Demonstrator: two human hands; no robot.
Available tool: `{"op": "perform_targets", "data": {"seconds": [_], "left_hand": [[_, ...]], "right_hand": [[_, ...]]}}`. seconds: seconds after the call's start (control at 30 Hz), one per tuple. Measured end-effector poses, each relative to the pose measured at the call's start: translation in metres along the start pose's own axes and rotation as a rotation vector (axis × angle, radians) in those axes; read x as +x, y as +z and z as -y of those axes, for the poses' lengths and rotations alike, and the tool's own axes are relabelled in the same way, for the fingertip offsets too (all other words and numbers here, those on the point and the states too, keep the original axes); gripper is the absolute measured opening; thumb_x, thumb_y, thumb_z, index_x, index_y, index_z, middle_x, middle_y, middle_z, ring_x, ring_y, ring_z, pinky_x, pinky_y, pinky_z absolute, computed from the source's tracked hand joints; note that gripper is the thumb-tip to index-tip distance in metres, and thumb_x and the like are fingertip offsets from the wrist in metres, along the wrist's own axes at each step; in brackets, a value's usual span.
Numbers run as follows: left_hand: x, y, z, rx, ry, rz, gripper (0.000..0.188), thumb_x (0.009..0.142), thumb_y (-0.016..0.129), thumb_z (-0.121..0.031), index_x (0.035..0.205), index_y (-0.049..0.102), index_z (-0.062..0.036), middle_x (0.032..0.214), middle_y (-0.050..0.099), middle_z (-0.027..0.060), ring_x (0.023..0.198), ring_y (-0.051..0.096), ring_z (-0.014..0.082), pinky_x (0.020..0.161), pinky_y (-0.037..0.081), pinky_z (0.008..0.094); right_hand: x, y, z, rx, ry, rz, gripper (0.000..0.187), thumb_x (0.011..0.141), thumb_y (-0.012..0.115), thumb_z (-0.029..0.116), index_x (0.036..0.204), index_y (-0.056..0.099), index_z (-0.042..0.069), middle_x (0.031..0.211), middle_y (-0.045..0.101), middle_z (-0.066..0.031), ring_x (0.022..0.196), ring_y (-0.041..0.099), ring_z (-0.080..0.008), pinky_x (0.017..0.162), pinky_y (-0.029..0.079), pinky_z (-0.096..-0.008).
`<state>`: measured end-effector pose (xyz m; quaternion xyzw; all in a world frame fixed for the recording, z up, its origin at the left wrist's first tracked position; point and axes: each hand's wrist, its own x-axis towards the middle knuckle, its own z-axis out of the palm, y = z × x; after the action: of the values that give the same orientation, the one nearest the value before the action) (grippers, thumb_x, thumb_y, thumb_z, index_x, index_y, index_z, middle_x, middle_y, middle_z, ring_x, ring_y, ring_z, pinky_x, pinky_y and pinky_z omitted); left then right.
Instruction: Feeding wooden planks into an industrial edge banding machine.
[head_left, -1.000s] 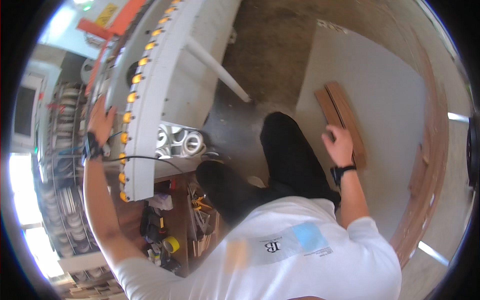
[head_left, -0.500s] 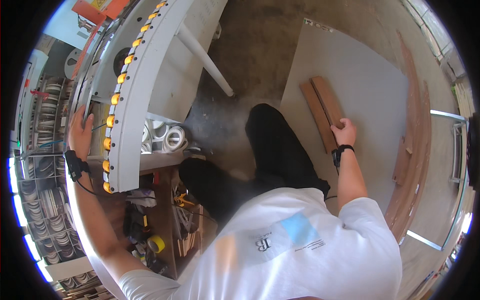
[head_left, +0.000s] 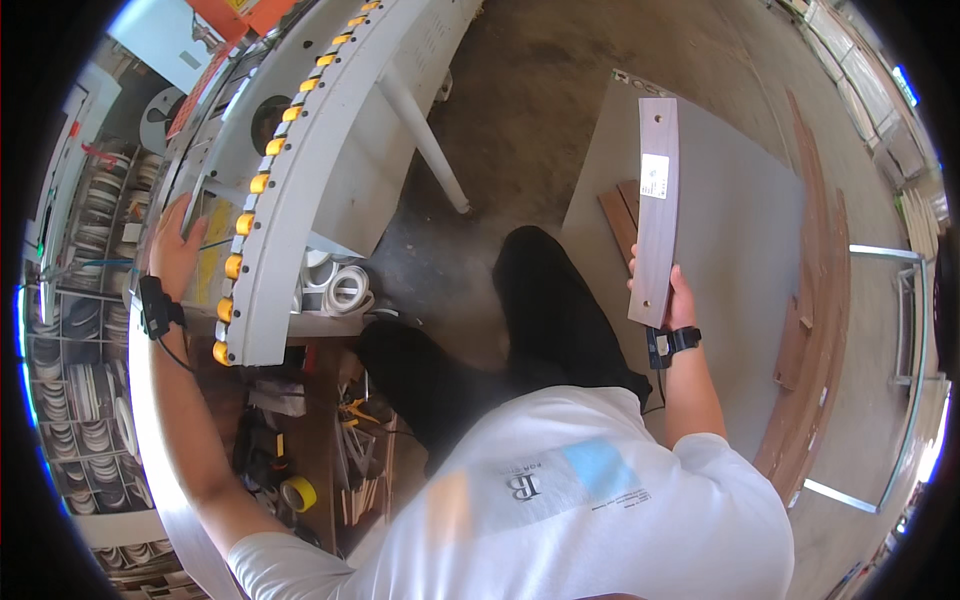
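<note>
My right hand (head_left: 682,300) is closed round the lower end of a slim, slightly curved wooden strip (head_left: 657,225). The strip points away from me, its greyish-brown face up, with a white label (head_left: 654,176) and a hole near each end. Beneath it, partly hidden, brown wooden strips (head_left: 618,220) lie on a large grey board (head_left: 735,190). At the left, my left hand (head_left: 175,245) rests against the machine's work surface, fingers stretched out and nothing visible in them. Beside that hand runs the machine's grey edge rail (head_left: 330,125) with yellow rollers.
Long brown planks (head_left: 815,290) lie along the board's right side, near a metal frame (head_left: 887,250). White edging coils (head_left: 347,288) sit under the machine. A shelf of tools and yellow tape (head_left: 298,494) is below my left arm; racks of rolls (head_left: 85,410) stand far left.
My right hand has lifted a wooden strip off the board and turned it so its labelled face shows. My left hand stays at the machine, and the view has shifted slightly.
</note>
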<state>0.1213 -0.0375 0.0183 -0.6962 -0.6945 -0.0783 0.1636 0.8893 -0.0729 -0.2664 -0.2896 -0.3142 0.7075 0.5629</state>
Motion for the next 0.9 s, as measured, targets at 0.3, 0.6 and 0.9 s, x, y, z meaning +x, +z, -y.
{"op": "perform_targets", "data": {"seconds": [0.3,0.6,0.9], "left_hand": [[-0.01,-0.036,-0.047,-0.005,0.122,-0.112,0.041,0.104,0.068,-0.024,0.14,0.067,-0.005,0.142,0.068,0.0152,0.133,0.062,0.036,0.114,0.048,0.0425],[-0.043,-0.079,-0.257,-0.161,0.733,-0.284,0.035,0.084,0.081,-0.012,0.119,0.076,-0.007,0.135,0.072,0.0081,0.126,0.068,0.0294,0.105,0.056,0.0433],[-0.063,-0.06,-0.301,-0.129,0.908,-0.393,0.017,0.083,0.078,-0.011,0.097,0.071,-0.0065,0.142,0.068,0.0101,0.125,0.066,0.0287,0.103,0.058,0.0436]], "right_hand": [[-0.004,0.081,0.027,-0.426,-0.162,-0.133,0.049,0.082,0.088,0.003,0.126,0.068,0.006,0.126,0.072,-0.0096,0.119,0.068,-0.0239,0.105,0.054,-0.0381],[0.001,0.154,0.052,-1.588,-1.099,0.013,0.04,0.064,0.09,0.002,0.096,0.069,0.015,0.129,0.074,-0.0031,0.111,0.067,-0.0302,0.094,0.054,-0.0435],[0.002,0.211,0.05,-1.439,-1.214,0.149,0.043,0.061,0.092,0.0,0.092,0.067,0.015,0.127,0.075,-0.0053,0.109,0.068,-0.0307,0.092,0.054,-0.0436]]}}
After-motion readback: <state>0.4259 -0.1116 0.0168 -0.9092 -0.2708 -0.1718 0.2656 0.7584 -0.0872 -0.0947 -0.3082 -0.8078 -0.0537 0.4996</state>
